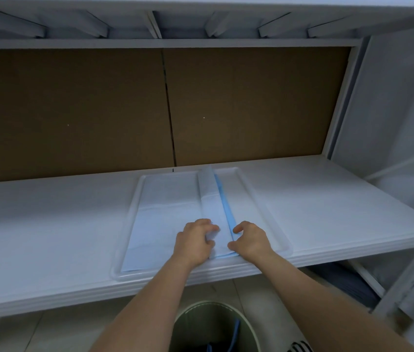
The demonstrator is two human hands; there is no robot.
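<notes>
A pale blue-and-white sheet [165, 219] lies in a clear shallow tray [274, 219] on a white shelf. A folded strip of the sheet runs down the tray's middle, with a bright blue edge [226, 204] along its right side. My left hand [194, 243] pinches the folded strip near the tray's front, fingers curled on its left side. On the strip's right side, my right hand [250, 241] pinches the blue edge between thumb and curled fingers. Both hands are close together.
The white shelf [48, 237] extends left and right of the tray. A brown board [74, 110] forms the back wall, and another shelf hangs overhead. Below the shelf's front edge stands a round green bin [193, 316] with blue material inside.
</notes>
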